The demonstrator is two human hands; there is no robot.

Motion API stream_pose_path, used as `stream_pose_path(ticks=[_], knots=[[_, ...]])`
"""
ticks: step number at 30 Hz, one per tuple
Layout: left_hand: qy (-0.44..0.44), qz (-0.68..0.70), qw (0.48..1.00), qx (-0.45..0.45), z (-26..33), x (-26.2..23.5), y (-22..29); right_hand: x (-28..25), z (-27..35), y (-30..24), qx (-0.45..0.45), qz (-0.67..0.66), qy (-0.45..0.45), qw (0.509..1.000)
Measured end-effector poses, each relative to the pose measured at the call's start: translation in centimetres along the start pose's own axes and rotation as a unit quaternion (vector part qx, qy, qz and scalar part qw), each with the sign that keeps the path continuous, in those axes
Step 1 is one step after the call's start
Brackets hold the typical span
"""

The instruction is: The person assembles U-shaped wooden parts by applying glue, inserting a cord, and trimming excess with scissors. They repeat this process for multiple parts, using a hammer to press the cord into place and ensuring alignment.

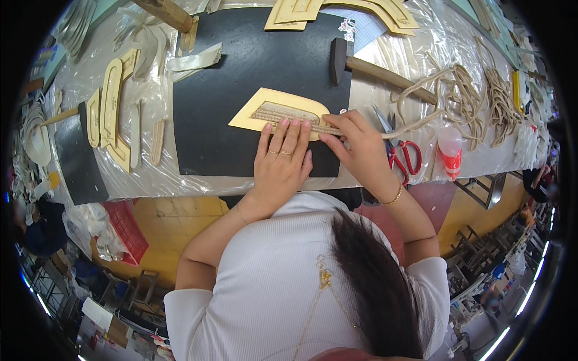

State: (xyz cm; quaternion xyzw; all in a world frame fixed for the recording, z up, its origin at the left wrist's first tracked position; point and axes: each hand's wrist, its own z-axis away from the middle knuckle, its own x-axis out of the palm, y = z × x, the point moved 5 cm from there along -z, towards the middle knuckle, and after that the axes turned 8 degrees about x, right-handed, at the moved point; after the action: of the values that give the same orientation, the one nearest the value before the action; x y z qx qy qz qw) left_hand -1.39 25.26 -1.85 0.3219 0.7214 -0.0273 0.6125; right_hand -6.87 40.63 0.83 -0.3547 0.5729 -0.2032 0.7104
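Note:
A pale yellow template board [253, 103] with a cut-out slot lies on a black mat [208, 114]. Rows of beige braided cord [415, 124] sit side by side inside the slot. My left hand [280, 159] rests flat over the board's near edge, fingers stretched out and fingertips touching the cord. At the board's right end, my right hand [363, 150] pinches the cord between thumb and fingers. From there the cord runs right to a loose tangled heap [460, 99]. My fingers cover part of the slot.
A hammer [337, 63] lies across the mat's right edge. Red-handled scissors [404, 157] and a red-and-clear bottle [450, 153] are right of my right hand. More templates [111, 102] lie left; pale strips [198, 60] lie at the mat's upper left, near a wooden handle [165, 13].

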Motion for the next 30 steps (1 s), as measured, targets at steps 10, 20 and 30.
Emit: stream_pose_path(ticks=[10, 20, 30], knots=[[0.000, -0.098, 0.994, 0.040, -0.8, 0.0, 0.9, -0.9, -3.1, -1.8, -0.135, 0.139, -0.050, 0.980], [-0.008, -0.081, 0.996, 0.033, -0.7, 0.1, 0.9, 0.0, -6.0, -4.0, -0.300, 0.255, -0.173, 0.903], [0.004, 0.013, 0.998, 0.066, -0.8, -0.8, -1.0, 1.0, -6.6, -3.7, -0.316, 0.237, -0.210, 0.895]])
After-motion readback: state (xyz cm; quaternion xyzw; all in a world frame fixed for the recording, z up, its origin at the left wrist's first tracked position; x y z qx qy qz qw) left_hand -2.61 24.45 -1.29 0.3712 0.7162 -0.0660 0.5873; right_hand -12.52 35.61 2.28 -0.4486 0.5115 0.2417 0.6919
